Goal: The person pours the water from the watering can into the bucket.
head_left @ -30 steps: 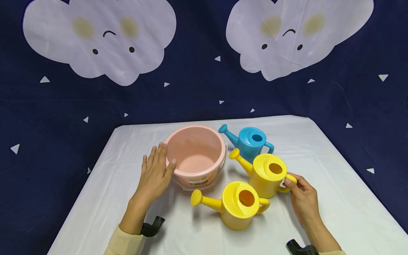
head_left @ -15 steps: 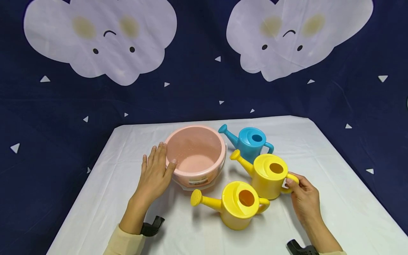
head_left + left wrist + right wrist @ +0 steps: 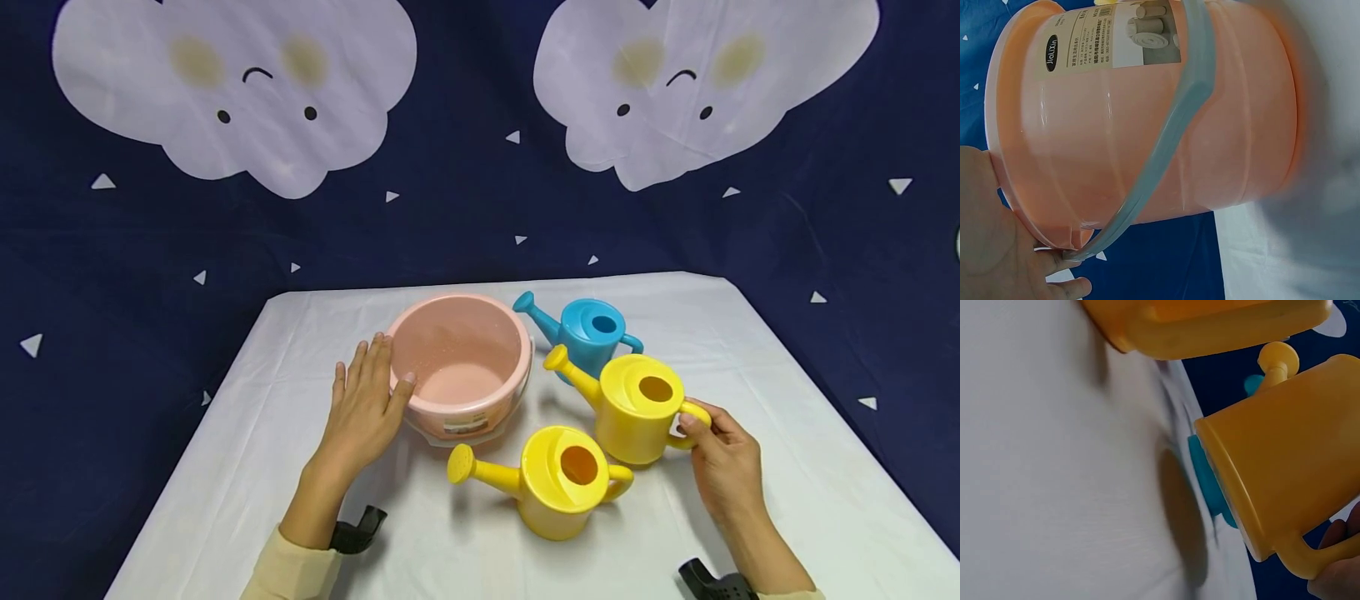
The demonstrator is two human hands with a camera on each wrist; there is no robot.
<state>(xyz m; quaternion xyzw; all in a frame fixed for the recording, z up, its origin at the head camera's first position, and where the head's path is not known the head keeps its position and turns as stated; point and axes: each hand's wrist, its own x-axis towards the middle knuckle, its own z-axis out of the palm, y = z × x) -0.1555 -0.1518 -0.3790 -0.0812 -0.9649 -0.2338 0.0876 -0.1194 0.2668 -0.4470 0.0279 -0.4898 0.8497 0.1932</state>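
Note:
A pink bucket [image 3: 465, 375] stands at the table's middle, its pale handle [image 3: 1147, 169] hanging down the side. Against its left rim rests my left hand [image 3: 363, 408], fingers straight and thumb over the edge. My right hand [image 3: 727, 458] pinches the handle of a yellow watering can [image 3: 636, 425]. In the right wrist view that can [image 3: 1291, 456] hangs above the cloth, apart from its shadow. Behind it a blue watering can [image 3: 588, 333] is partly hidden. Nearer the front stands a second yellow watering can [image 3: 555, 492], spout pointing left.
A white cloth [image 3: 225, 467] covers the table. Behind it hangs a dark blue backdrop [image 3: 465, 125] with clouds and small white triangles. The front yellow can and the blue can stand close to the held one.
The yellow can in my right hand has moved right, then a little up off the cloth. My left hand, the bucket and the other two cans stay put.

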